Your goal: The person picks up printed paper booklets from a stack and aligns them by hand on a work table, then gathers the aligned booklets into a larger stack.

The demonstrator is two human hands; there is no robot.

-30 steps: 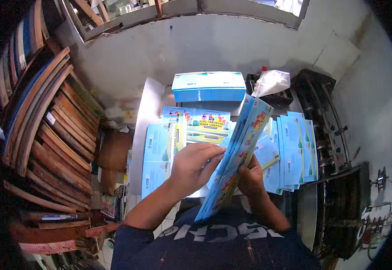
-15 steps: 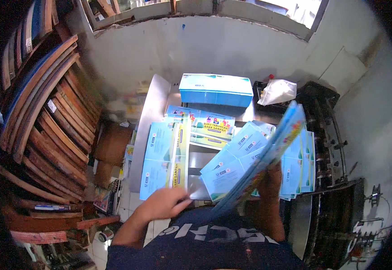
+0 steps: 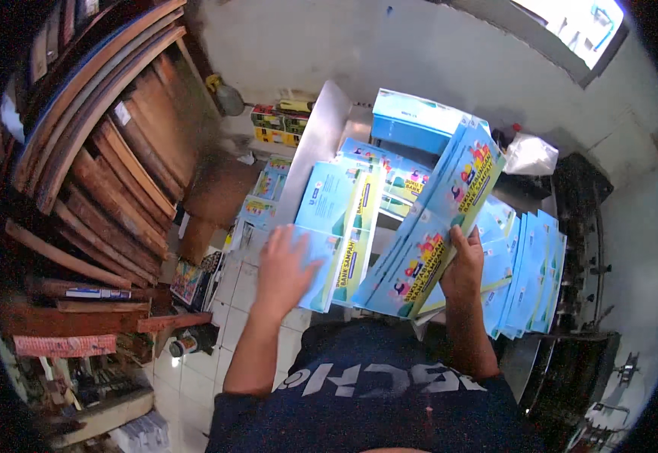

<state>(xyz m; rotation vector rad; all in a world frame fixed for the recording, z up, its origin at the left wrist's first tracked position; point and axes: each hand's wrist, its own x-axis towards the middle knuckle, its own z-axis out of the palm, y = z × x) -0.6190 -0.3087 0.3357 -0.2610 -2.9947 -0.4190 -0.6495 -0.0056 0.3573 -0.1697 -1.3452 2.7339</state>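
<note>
My right hand grips a batch of printed cover sheets by the near right edge, thumb on top. The batch is blue and yellow with small cartoon figures, and it tilts over the table. My left hand, slightly blurred, has its fingers spread at the left edge of another pile of blue and yellow sheets; whether it touches them I cannot tell. More printed sheets lie behind, partly covered by the held batch. Fanned blue sheets rest to the right of my right hand.
A tall blue stack stands at the back, beside a crumpled white plastic bag. A raised metal panel borders the table's left side. Wooden-framed screens fill the left wall rack. Dark machinery stands at the right.
The held batch has turned from edge-on to show its printed faces. My left hand has moved up and opened its fingers. The whole view has swung leftward.
</note>
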